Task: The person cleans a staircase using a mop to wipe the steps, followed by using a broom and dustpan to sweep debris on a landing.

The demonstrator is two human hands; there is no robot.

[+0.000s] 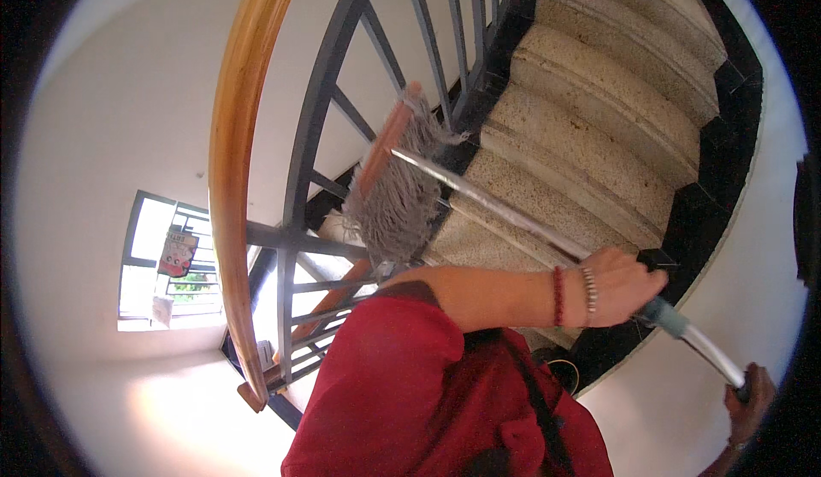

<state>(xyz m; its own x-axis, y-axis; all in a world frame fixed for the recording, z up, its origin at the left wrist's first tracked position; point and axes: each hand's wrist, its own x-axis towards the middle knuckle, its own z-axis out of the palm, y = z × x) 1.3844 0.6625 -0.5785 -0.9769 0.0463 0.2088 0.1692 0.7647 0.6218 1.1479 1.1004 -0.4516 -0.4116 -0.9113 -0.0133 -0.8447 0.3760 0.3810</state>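
Observation:
A string mop is held up at a slant across the view, its grey strands (406, 191) hanging from an orange bar (382, 154). The mop head is up against the dark railing, and whether it touches the bars I cannot tell. From the head runs a silvery metal handle (505, 210) down to the lower right. My left hand (617, 287), with two bracelets at its wrist, is closed around the handle near a grey-green collar (669, 316). At the handle's far right end, my right hand (749, 404) is wrapped round the dark tip.
Speckled stone stairs (590, 126) climb toward the upper right, edged by black skirting (731, 135). On the left stand a wooden handrail (235, 126) and grey metal railing (305, 135). A barred window (175, 263) is beyond them. A white wall (761, 246) bounds the right.

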